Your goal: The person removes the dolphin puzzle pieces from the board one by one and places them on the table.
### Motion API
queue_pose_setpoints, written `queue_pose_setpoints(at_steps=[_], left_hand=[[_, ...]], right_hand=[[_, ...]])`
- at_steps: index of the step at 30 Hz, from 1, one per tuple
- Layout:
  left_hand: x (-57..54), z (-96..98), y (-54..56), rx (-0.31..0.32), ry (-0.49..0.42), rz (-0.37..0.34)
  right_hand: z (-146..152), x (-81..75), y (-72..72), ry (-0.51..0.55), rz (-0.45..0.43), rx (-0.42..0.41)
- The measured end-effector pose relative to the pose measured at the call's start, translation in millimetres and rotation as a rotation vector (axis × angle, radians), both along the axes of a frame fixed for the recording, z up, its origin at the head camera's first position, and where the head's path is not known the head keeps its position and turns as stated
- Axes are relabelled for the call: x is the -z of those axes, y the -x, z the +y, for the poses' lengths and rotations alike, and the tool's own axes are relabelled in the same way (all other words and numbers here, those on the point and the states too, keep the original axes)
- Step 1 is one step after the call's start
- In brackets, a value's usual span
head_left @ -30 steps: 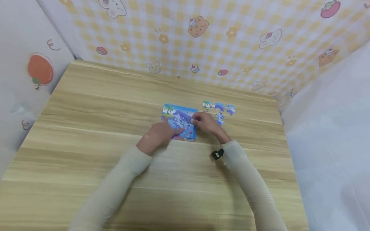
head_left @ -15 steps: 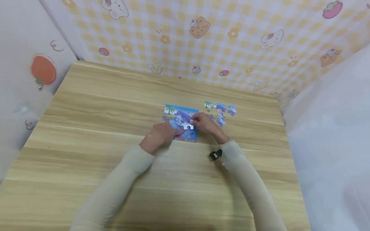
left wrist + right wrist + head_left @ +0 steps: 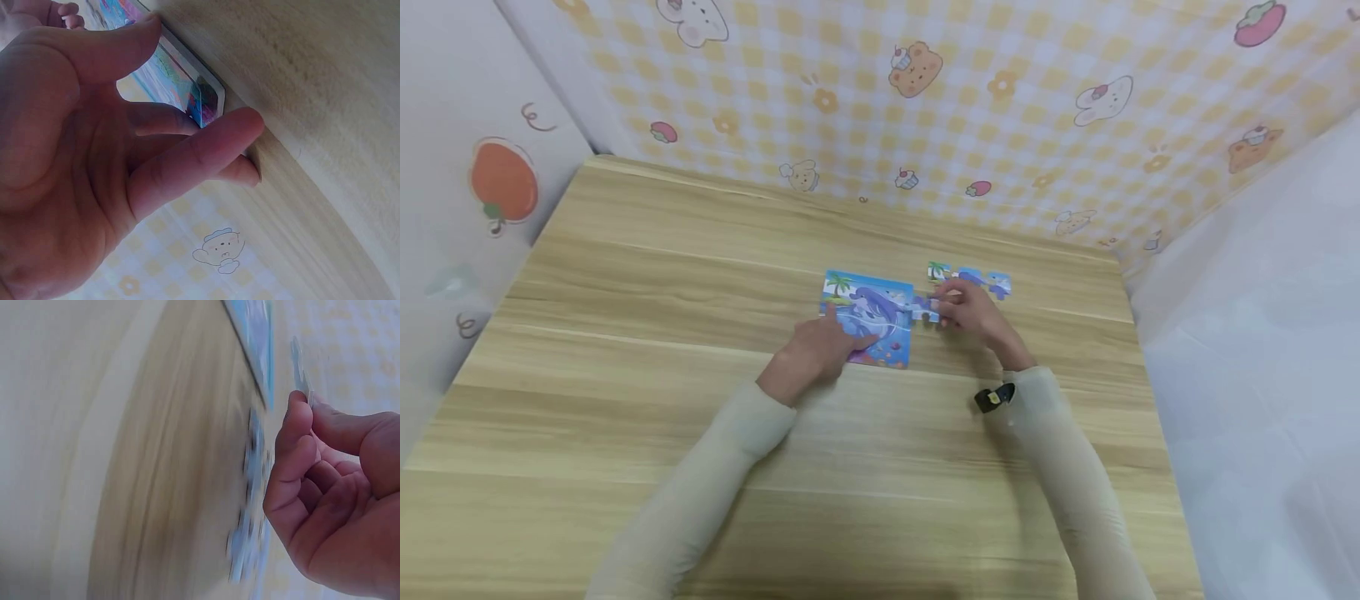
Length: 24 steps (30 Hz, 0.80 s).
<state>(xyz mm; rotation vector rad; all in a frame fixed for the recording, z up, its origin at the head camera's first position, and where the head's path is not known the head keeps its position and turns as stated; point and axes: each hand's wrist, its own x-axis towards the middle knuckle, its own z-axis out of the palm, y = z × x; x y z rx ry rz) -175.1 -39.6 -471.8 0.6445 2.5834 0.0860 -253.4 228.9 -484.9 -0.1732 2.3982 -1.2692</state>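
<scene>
A dolphin jigsaw puzzle board (image 3: 887, 302) lies on the wooden table in front of me. My left hand (image 3: 816, 346) rests at its lower left, thumb stretched over the picture. Seen from the left wrist, those fingers (image 3: 197, 147) are fairly straight at the board's edge (image 3: 209, 94), and the thumb touches its rim. Just right of the board, my right hand (image 3: 976, 315) pinches a blue and purple puzzle piece (image 3: 924, 308) between thumb and fingers. In the right wrist view this piece (image 3: 300, 369) stands on edge in the pinch, raised off the table.
Several loose pieces, among them a palm tree piece (image 3: 937, 271) and a blue corner piece (image 3: 999, 284), lie right of the board; my right hand covers part of that group. A checked cloth wall (image 3: 850, 100) rises behind the table, with a white wall (image 3: 1240, 358) at the right.
My right hand has moved right, off the board's right edge, and now holds a piece beside it. A white patch seen on the board half a second ago is gone. The left hand stays put.
</scene>
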Motion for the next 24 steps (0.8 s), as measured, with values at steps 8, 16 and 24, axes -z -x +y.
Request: queue_pose_setpoints(at_steps=[8,16,24], left_hand=[[-4.0,-0.3,-2.3,0.009,-0.001,0.016],[-3.2,-1.3,-3.3,0.0,-0.003,0.014],[-0.1,-0.4,-1.5,-0.002,-0.012,0.026]], right_hand=[[55.3,-8.0,4.3,-0.072,0.067,-0.036],[99.6,-12.0,0.8,-0.162,0.102,0.021],[113.0,-8.2,2.9,-0.236,0.104,0.044]])
